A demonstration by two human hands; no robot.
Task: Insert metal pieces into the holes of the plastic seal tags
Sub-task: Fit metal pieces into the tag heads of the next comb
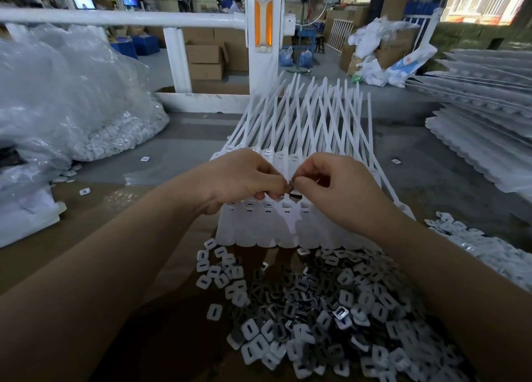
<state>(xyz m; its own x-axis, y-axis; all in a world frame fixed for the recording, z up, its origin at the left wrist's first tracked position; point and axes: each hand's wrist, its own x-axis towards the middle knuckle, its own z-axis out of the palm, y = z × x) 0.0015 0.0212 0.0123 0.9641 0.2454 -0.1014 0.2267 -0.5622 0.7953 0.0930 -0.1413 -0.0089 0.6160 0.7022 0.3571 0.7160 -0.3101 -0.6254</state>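
Two hands meet in front of me, fingertips nearly touching. My left hand (pixel 241 177) and my right hand (pixel 334 191) both have fingers curled, pinching one small dark metal piece (pixel 291 183) between them. Directly beneath this pinch lies a white sheet of plastic seal tags (pixel 259 226), joined side by side, each with a small rectangular hole; their long thin straps (pixel 302 113) fan away beyond my fingers. Nearer to me than the pinch, below my wrists, a loose heap of metal pieces (pixel 331 318) spreads over the brown work surface (pixel 161 255). Far off to the left of my left hand sits a clear plastic bag (pixel 72 93).
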